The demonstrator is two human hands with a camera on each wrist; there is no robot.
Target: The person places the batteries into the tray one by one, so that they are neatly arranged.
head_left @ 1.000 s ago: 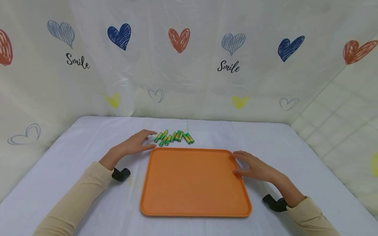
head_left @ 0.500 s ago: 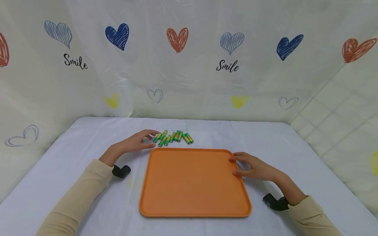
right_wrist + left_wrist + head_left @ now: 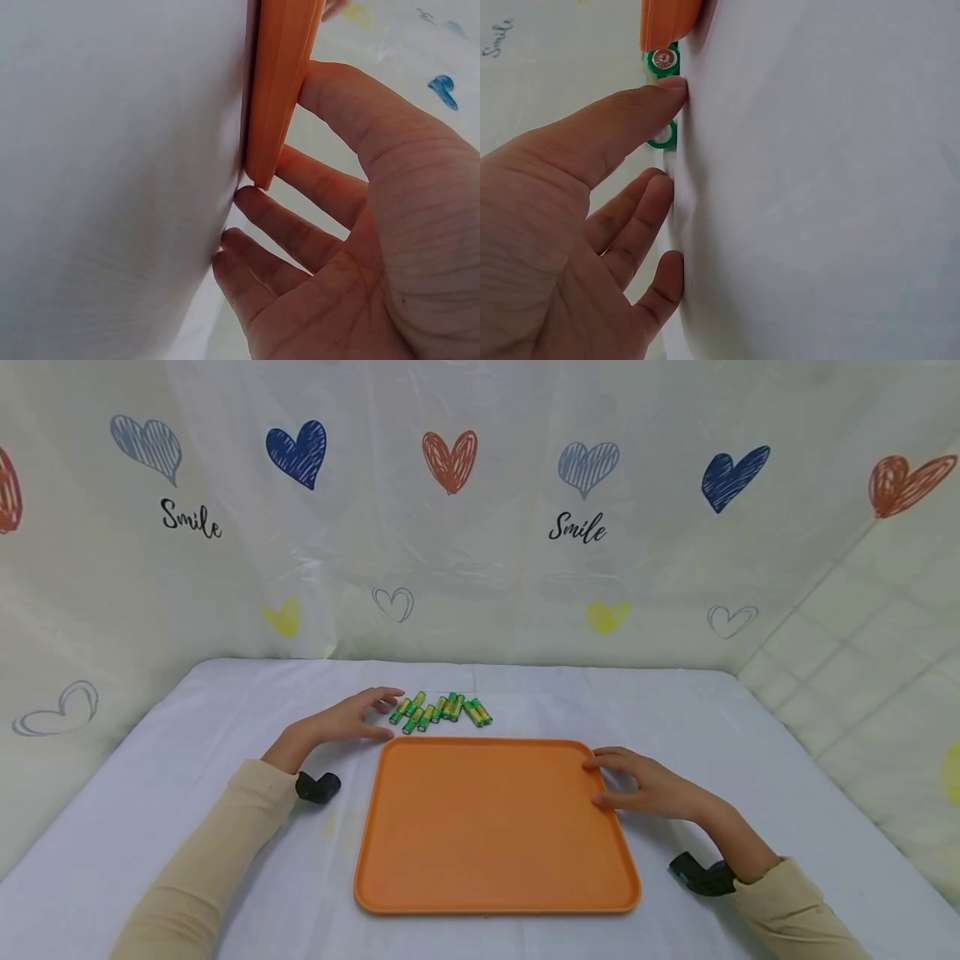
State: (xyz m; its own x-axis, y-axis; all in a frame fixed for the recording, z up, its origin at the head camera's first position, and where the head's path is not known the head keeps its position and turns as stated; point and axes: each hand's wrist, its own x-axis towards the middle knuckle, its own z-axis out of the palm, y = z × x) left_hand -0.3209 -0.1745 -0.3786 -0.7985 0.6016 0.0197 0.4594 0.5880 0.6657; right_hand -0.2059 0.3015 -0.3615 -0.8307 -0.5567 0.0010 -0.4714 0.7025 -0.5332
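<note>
Several green-and-yellow batteries lie in a loose group on the table behind an orange tray. My left hand is at the left end of the group, fingers spread and loosely bent, with nothing held between them. In the left wrist view the thumb comes down on the cloth beside the end of a battery; whether they touch I cannot tell. At the tray's far right corner rests my right hand. Its thumb and a finger lie on the rim, while the other fingers reach down to the cloth.
A white cloth covers the table. Behind it hangs a pale backdrop printed with hearts and the word Smile. A black wrist camera sits on the left wrist, and another camera on the right.
The left forearm has shifted slightly to the right, and the left fingers have drawn back a little. The right hand's finger has moved a little further over the tray rim. Tray and batteries stay put.
</note>
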